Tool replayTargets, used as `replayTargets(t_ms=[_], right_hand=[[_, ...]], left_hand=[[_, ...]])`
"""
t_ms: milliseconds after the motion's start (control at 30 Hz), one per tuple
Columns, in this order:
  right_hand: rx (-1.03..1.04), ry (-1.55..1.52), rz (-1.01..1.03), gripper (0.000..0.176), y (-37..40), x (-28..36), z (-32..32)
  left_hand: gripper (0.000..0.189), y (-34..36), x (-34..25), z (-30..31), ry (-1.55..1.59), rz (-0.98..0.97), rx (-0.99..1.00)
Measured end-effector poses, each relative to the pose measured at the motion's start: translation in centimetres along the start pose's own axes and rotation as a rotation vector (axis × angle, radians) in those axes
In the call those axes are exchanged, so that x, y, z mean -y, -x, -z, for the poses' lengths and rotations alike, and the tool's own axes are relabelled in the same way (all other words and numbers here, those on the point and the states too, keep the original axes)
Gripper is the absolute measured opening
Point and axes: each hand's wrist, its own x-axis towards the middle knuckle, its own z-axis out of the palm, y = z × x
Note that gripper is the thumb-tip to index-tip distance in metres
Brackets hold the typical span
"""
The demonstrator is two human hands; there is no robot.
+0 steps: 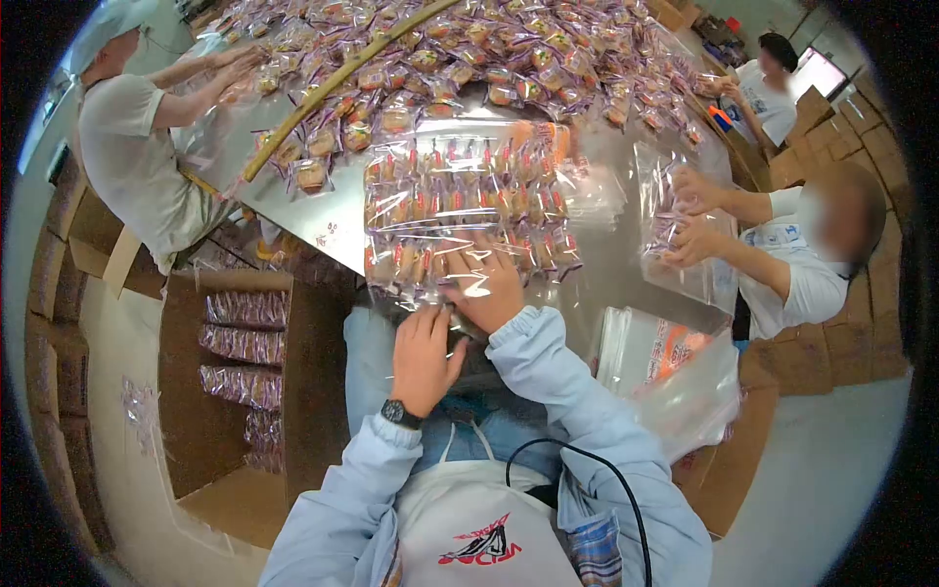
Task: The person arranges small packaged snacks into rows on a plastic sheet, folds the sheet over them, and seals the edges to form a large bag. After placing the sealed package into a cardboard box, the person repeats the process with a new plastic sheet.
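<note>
A clear plastic bag (469, 210) packed with rows of small wrapped cakes lies at the near edge of the metal table. My right hand (487, 289) rests on its near side, fingers spread over the shiny film. Beside it, my left hand (423, 357), with a dark watch (399, 414) on the wrist, reaches to the bag's near end. Its fingers are stretched forward and the thumb stands apart; whether the fingertips touch the film is hard to see. Glare hides part of the film around my fingers.
A large heap of wrapped cakes (469, 59) covers the far table, crossed by a yellow pole (337, 83). At left, a cardboard box (220, 474) holds packed bags. Flat plastic bags (646, 357) lie at right. One person (797, 249) handles a bag at right; others work farther off.
</note>
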Motion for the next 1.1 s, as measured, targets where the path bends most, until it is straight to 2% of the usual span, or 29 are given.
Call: replayTargets(t_ms=[33, 133, 167, 267, 367, 467, 567, 700, 800, 833, 933, 967, 1067, 1100], right_hand=[[0.027, 0.017, -0.014, 0.065, 0.1, -0.1, 0.3], [-0.094, 0.047, 0.117, 0.058, 0.3, -0.9, -0.5], [-0.150, 0.052, 0.142, 0.050, 0.4, -1.4, -1.3], [-0.107, 0.112, 0.122, 0.046, 0.3, -1.1, -0.9], [-0.148, 0.157, 0.098, 0.045, 0.3, -1.0, -1.9], [-0.185, 0.126, 0.094, 0.046, 0.0, -1.3, -2.2], [-0.145, 0.072, 0.080, 0.048, -0.8, -1.7, -2.2], [-0.154, 0.181, 0.054, 0.052, -1.0, -1.6, -3.4], [-0.107, -0.017, -0.039, 0.054, -0.7, -0.3, -2.2], [-0.119, 0.031, -0.012, 0.057, -0.3, 0.4, -1.6], [-0.150, -0.062, 0.164, 0.063, -0.1, 0.3, -1.2], [-0.131, -0.036, 0.134, 0.072, 0.1, 0.3, -2.5], [0.088, -0.075, 0.115, 0.075, -1.7, 1.2, -0.5], [0.101, -0.053, 0.108, 0.076, -1.8, 1.6, -1.3]], left_hand=[[0.044, -0.4, 0.2, -0.8, -0.032, 0.026, -0.011], [0.051, -1.0, 0.7, -1.6, -0.078, 0.075, 0.084], [0.049, -1.0, 0.6, -1.5, -0.098, 0.063, 0.056], [0.046, -0.6, 1.1, -2.0, -0.087, 0.050, 0.104], [0.041, -1.1, 0.6, -1.1, -0.040, 0.088, 0.169], [0.039, -1.6, 0.1, -0.7, -0.041, 0.128, 0.225], [0.038, -1.1, 0.6, -1.3, -0.137, 0.042, 0.178], [0.038, -0.9, 0.5, -1.1, -0.145, 0.029, 0.218], [0.038, -1.1, 0.2, -0.8, -0.121, 0.037, 0.241], [0.037, -1.1, 0.4, -0.9, -0.043, 0.098, 0.289], [0.036, -0.7, 0.2, -1.0, -0.088, 0.040, 0.249], [0.037, -0.5, 0.3, -1.2, -0.104, 0.018, 0.236], [0.039, 0.2, 0.5, -1.4, -0.136, -0.013, 0.225], [0.040, 0.2, 0.4, -1.4, -0.131, -0.002, 0.236]])
